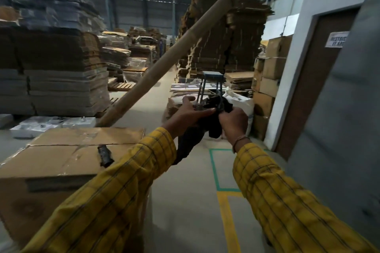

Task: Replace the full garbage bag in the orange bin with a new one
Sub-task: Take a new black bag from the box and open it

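A crumpled black garbage bag point(213, 127) hangs between my two hands at chest height, in the middle of the head view. My left hand point(190, 112) holds its upper left edge with the thumb raised and the fingers stretched along the plastic. My right hand point(234, 122) is closed in a fist around the bag's bunched top. A loose tail of the bag point(188, 146) droops below my left wrist. No orange bin is in view.
A large taped cardboard box point(67, 162) stands close at my left. A long bamboo pole point(174, 47) slants across the aisle. Cardboard stacks point(53, 72) line both sides. A blue stool point(211, 80) and a white sack point(242, 100) stand ahead; a brown door point(312, 80) is at right.
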Demonstrator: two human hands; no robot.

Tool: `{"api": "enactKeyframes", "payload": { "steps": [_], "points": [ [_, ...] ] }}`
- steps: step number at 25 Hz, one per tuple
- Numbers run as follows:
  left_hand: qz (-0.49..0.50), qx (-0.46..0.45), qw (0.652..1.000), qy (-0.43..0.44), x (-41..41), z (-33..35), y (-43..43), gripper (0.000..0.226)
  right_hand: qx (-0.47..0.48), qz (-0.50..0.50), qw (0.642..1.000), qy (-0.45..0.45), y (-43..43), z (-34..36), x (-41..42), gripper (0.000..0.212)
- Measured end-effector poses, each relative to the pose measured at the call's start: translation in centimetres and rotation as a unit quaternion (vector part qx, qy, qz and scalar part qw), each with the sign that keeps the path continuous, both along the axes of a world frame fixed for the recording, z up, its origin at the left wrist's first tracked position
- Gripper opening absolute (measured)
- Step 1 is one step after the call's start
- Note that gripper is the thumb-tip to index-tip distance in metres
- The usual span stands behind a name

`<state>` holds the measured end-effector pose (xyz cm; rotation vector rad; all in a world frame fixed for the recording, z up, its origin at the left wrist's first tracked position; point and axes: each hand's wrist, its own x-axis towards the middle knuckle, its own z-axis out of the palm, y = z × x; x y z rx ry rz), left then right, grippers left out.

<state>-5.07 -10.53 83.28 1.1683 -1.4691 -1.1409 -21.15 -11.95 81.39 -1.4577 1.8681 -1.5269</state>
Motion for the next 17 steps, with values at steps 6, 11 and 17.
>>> {"api": "enactKeyframes", "payload": {
  "steps": [6, 11, 17],
  "points": [
    [0.060, -0.026, 0.997, 0.032, -3.5, -1.6, 1.6, 0.019, 0.101, 0.092, 0.991, -0.009, 2.8, 0.7, -6.5, 0.054],
    [0.036, -0.034, 0.998, -0.028, -3.0, -1.3, 1.6, 0.017, 0.078, 0.062, 0.987, -0.125, 4.3, 1.4, -10.6, 0.042],
    [0.112, 0.086, 0.988, -0.065, -2.6, -3.8, 1.0, 0.038, 0.100, 0.039, 0.987, -0.120, 6.9, -0.6, -13.0, 0.019]
  ]
}}
